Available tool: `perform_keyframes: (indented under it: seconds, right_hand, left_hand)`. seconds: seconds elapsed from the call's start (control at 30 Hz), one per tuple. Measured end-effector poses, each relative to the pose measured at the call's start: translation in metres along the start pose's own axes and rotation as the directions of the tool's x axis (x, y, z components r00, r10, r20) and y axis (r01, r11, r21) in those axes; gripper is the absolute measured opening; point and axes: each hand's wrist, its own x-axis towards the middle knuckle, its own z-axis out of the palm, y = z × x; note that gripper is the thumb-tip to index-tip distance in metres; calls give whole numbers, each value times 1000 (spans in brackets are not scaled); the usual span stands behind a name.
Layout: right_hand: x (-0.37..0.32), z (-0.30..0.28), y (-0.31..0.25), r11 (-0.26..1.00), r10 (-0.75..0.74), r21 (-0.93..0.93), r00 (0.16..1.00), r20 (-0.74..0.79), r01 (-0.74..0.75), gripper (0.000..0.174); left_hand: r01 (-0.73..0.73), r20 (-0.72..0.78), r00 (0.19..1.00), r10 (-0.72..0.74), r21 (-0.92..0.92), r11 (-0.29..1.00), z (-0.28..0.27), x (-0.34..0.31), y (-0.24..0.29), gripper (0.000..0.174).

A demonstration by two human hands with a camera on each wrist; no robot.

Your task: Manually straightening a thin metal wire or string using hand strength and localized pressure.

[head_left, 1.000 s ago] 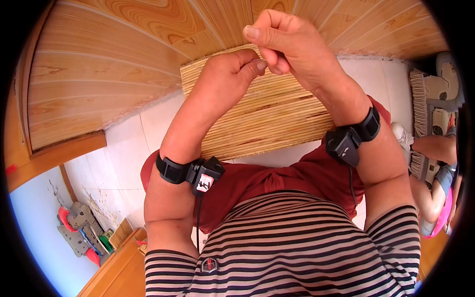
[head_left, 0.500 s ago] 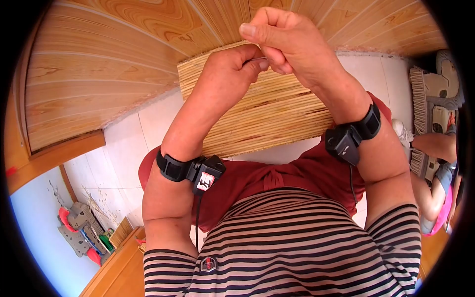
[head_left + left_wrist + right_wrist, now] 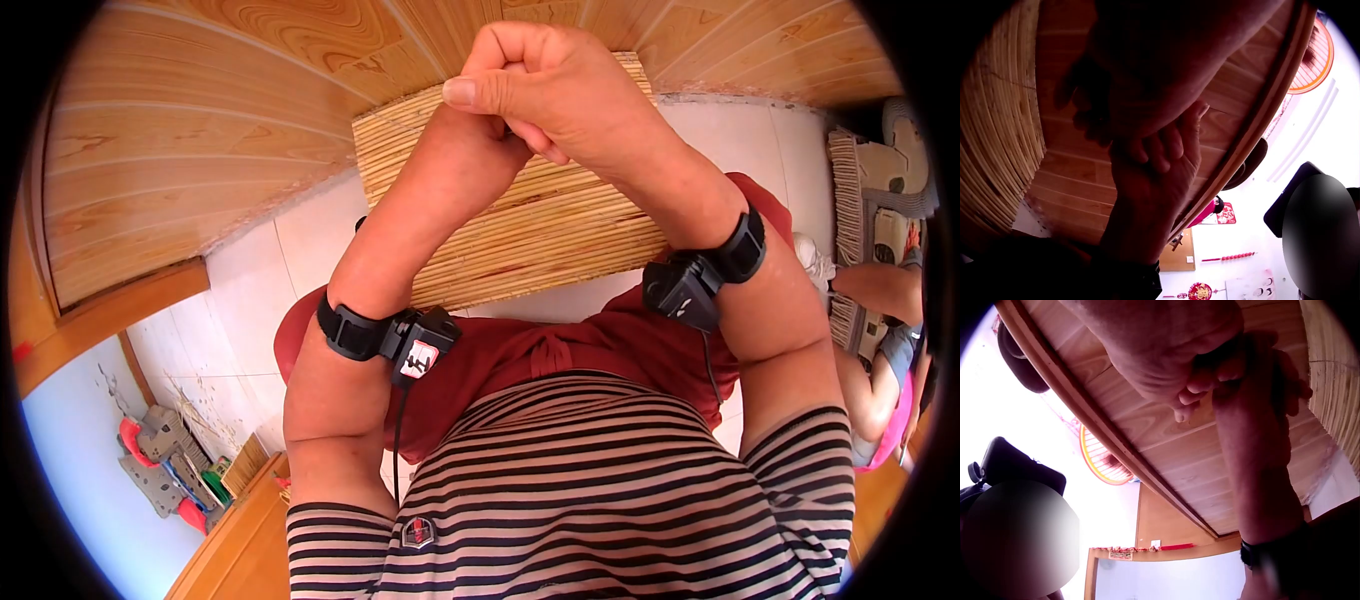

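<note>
In the head view a mat of pale thin stalks point(image 3: 560, 230) lies in front of the knees. My right hand point(image 3: 545, 85) is over its far part, fingers curled in and thumb laid along the bent index finger. My left hand point(image 3: 480, 150) is beneath and beside it, with its fingertips hidden behind the right hand. Seen from the right wrist, the left hand point(image 3: 1254, 381) crosses close to the right hand point(image 3: 1172, 356), whose fingertips curl inward. The left wrist view is dark there, and I cannot tell what the fingers hold.
Wood-grain panelling point(image 3: 230, 130) rises just beyond the mat. Pale floor tiles point(image 3: 245, 300) show at the left. On the right are another person's bare leg point(image 3: 875, 297) and a grey fringed mat point(image 3: 850, 195). A black camera point(image 3: 685, 295) is strapped to the right forearm.
My right hand has shifted left, across the left hand. The left hand has turned in under it, hiding the thumb and the thin pale strand it was pinching. The mat shifts slightly in view.
</note>
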Motion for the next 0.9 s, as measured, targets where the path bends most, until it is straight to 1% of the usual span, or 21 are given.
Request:
perform_keyframes:
  seconds: [0.07, 0.13, 0.2, 0.23, 0.27, 0.3, 0.37, 0.4, 0.43, 0.47, 0.5, 0.53, 0.57, 0.6, 0.63, 0.67, 0.7, 0.73, 0.8, 0.87, 0.9]
  right_hand:
    - [-1, 1, 0, 1000, -18, -14, 1000, -3, 18, 26]
    - [-1, 1, 0, 999, -36, -29, 999, -4, 36, 26]
    - [-1, -2, 0, 1000, -29, 2, 1000, 2, 29, 26]
    - [-1, -2, 1, 1000, -29, 2, 1000, 2, 29, 26]
    - [-1, -2, 2, 999, -24, 40, 1000, -6, 24, 27]
    - [-1, -2, 2, 997, -19, 78, 1000, -14, 20, 27]
    - [-2, -1, -1, 999, -27, 44, 999, -22, 28, 28]
    - [-3, 0, -2, 999, -36, 9, 999, -30, 36, 29]
    - [-2, -2, 0, 999, -36, 9, 999, -30, 36, 29]
    - [0, -5, 4, 999, -5, 32, 1000, -1, 5, 25]
    - [2, -7, 7, 998, 27, 55, 999, 30, -29, 22]
    - [3, -9, 8, 998, 27, 55, 999, 30, -29, 22]
    - [4, -10, 9, 993, 25, 115, 999, 30, -29, 21]
    - [3, -11, 9, 984, 23, 175, 999, 30, -28, 21]
    - [2, -12, 7, 984, 24, 175, 999, 30, -29, 21]
    - [0, -13, 3, 988, 55, 142, 998, 2, -55, 21]
    - [-1, -14, 0, 990, 86, 110, 996, -27, -82, 21]
    - [-1, -14, 1, 990, 86, 111, 996, -27, -83, 21]
    - [-1, -14, 2, 980, 109, 175, 993, -55, -98, 21]
    - [0, -15, 1, 976, 123, 190, 990, -72, -108, 21]
    - [0, -15, 0, 972, 138, 206, 986, -89, -117, 21]
  left_hand:
    - [-71, -11, 997, 71, -7, 997, 0, 1, -2, 26]
    - [-90, -29, 996, 89, -32, 995, 1, -2, -2, 23]
    - [-111, -47, 993, 108, -56, 992, 2, -3, -3, 21]
    - [-50, -14, 999, 50, -54, 997, -1, -3, -6, 20]
    - [9, 20, 1000, -8, -50, 999, -2, -3, -4, 20]
    - [8, 20, 1000, -7, -50, 999, -3, -4, 0, 20]
    - [143, 7, 990, -143, 11, 990, -7, -4, 9, 15]
    - [142, 8, 990, -142, 12, 990, -10, -4, 9, 15]
    - [190, 26, 981, -194, 94, 977, -14, -4, 8, 14]
    - [234, 41, 969, -245, 178, 956, -17, -4, 8, 18]
    - [233, 42, 969, -244, 178, 956, -18, -4, 7, 18]
    - [220, 16, 974, -224, 138, 966, -19, -5, 7, 15]
    - [205, -9, 979, -205, 98, 974, -19, -5, 6, 14]
    - [205, -9, 979, -205, 98, 974, -19, -5, 6, 14]
    - [164, -35, 986, -162, 84, 983, -19, -5, 6, 12]
    - [122, -64, 991, -118, 71, 990, -19, -5, 6, 12]
    - [123, -63, 991, -118, 71, 990, -21, -5, 7, 12]
    - [133, -74, 989, -127, 78, 988, -23, -5, 8, 12]
    - [143, -85, 987, -135, 86, 986, -24, -4, 8, 12]
    - [-11, -130, 991, 24, 97, 995, -23, -4, 6, 12]
    - [-10, -130, 991, 23, 96, 995, -23, -4, 6, 12]
